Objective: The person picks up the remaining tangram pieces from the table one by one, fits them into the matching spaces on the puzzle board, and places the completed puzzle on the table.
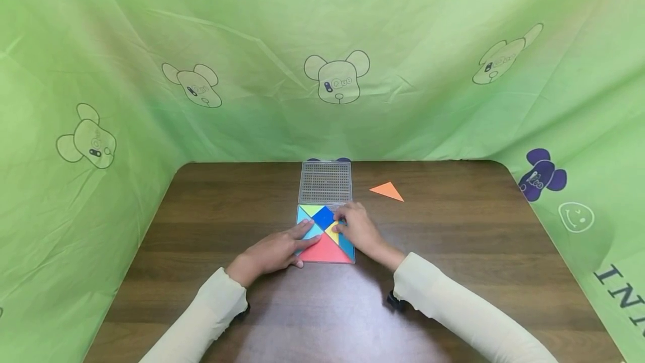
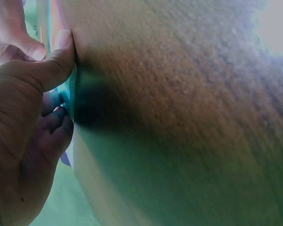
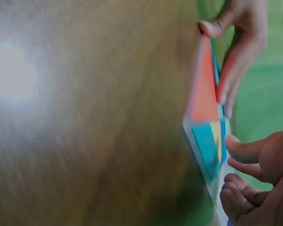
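Observation:
A square set of flat tangram pieces lies in a clear tray [image 1: 327,263] at the table's middle. In it are a red triangle [image 1: 325,250], a blue square [image 1: 323,217], a yellow piece [image 1: 332,234], a light green triangle [image 1: 311,209] and teal pieces [image 3: 203,143]. My left hand [image 1: 277,248] rests with outstretched fingers on the left pieces, its thumb at the tray's front edge. With bent fingers, my right hand [image 1: 360,229] pinches at the yellow piece, thumb on it and index fingertip beside the blue square. That hand covers the tray's upper right.
Behind the tray lies a clear gridded lid [image 1: 325,182]. An orange triangle [image 1: 387,191] lies apart on the brown table [image 1: 453,251], toward the back right. Green printed cloth [image 1: 262,122] hangs around the back and both sides.

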Tool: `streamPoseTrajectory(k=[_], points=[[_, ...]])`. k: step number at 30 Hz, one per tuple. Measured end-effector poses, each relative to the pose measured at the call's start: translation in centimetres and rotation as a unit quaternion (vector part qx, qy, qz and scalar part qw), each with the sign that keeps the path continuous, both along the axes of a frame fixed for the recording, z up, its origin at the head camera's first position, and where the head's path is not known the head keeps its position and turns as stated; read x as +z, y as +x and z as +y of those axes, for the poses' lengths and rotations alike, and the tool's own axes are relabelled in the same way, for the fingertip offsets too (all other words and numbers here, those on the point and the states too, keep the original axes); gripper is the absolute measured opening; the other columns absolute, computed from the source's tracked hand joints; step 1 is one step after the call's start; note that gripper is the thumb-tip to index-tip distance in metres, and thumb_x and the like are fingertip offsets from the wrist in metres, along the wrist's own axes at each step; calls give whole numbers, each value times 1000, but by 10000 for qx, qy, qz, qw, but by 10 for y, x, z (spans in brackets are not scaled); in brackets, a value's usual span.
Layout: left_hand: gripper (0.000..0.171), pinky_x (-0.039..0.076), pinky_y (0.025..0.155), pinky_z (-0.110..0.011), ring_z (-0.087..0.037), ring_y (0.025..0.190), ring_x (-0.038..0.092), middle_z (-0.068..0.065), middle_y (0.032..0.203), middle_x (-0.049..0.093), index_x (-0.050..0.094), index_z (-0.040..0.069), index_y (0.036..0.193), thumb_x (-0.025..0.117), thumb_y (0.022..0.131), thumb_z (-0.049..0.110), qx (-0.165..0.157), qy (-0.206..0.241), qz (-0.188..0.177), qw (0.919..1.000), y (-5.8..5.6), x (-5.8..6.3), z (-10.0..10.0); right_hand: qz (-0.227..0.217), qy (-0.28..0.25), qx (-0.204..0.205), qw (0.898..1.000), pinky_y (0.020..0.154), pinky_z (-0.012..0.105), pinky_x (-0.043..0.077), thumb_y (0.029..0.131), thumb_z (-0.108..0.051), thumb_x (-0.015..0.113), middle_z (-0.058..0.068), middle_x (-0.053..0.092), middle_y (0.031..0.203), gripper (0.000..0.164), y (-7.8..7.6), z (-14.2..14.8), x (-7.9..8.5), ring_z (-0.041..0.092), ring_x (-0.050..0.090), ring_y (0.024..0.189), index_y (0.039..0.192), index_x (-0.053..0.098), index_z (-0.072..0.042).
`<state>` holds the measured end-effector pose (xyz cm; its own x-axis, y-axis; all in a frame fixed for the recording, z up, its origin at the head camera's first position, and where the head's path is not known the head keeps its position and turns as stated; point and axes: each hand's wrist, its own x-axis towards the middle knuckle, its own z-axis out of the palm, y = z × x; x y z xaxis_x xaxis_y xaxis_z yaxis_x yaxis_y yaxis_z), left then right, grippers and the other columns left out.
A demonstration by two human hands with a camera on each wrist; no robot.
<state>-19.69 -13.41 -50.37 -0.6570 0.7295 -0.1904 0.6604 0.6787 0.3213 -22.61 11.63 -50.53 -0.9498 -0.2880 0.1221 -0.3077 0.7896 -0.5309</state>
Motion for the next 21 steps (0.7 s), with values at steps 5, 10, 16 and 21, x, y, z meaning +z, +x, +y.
streamPoseTrajectory(k=[5,10,16,21], points=[[73,42,117,-45,-26,160,19,-5,173,16,34,31,160,68,96,41,98,-74,-126,9998,1,0,0,117,-90,-179,9997,89,46,50,84,-11,84,14,69,98,18,-20,23,10,32,60,98,97,76,-1],[73,42,117,-45,-25,160,18,-5,173,17,34,31,160,68,96,40,102,-76,-100,9999,1,0,0,106,213,-436,9988,97,51,48,86,-13,82,21,69,109,32,-49,61,19,40,60,106,110,71,4],[72,43,117,-44,-25,160,19,-5,173,18,36,31,160,69,96,39,85,-53,-53,9999,1,-1,0,-410,789,-558,9945,102,56,46,90,-18,79,29,63,120,45,-76,104,22,48,55,116,124,65,8],[72,43,117,-44,-25,160,18,-4,173,17,35,31,160,69,96,39,111,-38,-87,9999,2,-1,-1,-643,1235,-130,9902,104,58,45,90,-19,80,30,60,126,52,-87,120,21,49,53,122,131,62,7]])
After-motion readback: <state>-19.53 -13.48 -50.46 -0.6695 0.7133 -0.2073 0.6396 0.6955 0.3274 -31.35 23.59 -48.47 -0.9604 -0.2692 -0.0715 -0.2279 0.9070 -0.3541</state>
